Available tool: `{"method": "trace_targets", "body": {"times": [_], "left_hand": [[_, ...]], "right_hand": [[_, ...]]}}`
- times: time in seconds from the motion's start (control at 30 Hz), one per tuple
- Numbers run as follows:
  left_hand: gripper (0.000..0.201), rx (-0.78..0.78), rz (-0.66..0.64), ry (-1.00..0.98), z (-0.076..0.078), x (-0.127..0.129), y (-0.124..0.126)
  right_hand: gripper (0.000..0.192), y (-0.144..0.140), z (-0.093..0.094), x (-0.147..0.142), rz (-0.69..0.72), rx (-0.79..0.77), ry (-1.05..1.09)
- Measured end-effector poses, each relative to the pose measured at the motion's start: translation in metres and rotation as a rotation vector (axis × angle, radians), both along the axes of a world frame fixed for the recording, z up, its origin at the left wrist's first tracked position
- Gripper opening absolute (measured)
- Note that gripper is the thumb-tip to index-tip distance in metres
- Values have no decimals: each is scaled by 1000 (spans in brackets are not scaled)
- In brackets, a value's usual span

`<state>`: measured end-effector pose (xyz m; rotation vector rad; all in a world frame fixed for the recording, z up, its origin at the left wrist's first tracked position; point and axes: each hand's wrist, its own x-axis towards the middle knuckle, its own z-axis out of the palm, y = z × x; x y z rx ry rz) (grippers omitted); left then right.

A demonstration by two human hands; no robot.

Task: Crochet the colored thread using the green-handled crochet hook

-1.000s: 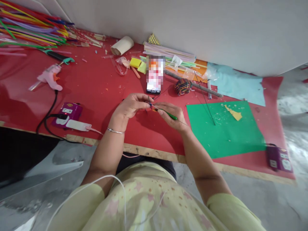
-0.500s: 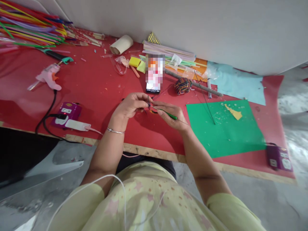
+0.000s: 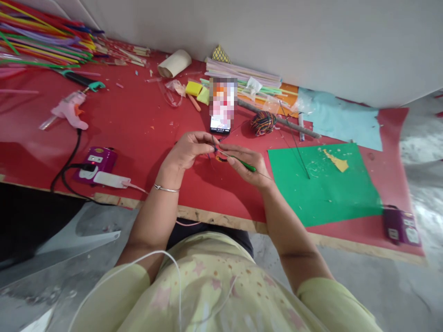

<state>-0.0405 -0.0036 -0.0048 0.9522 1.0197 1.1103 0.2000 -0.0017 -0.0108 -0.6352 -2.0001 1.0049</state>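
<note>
A thin wire (image 3: 238, 161), green-wrapped along its middle with a bare dark tail, lies pinched between both hands over the red surface (image 3: 138, 124). The left hand (image 3: 187, 150) pinches its tip, where a small dark and orange bit sits; the right hand (image 3: 247, 163) is closed around the green part. One phone (image 3: 221, 108) stands just beyond the hands, one yarn ball (image 3: 263, 123) beside it. One green sheet (image 3: 325, 184) lies right of the right hand, and one glue gun (image 3: 71, 109) lies far left.

No legible text anywhere, phone (image 3: 222, 105) screen blurred out, purple box (image 3: 401, 226) label too small to read, purple power strip (image 3: 97, 162) markings unreadable
</note>
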Motion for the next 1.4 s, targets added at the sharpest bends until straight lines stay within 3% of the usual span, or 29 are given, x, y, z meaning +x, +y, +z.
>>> {"method": "trace_targets", "body": {"times": [0.57, 1.07, 1.4], "left_hand": [[29, -147, -57, -69, 6, -2, -1], [33, -83, -66, -69, 4, 0, 1], [33, -84, -62, -72, -2, 0, 2]], "right_hand": [[31, -1, -2, -3, -26, 83, -12], [25, -2, -3, -4, -66, -111, 84], [27, -1, -6, -5, -95, -36, 46]]}}
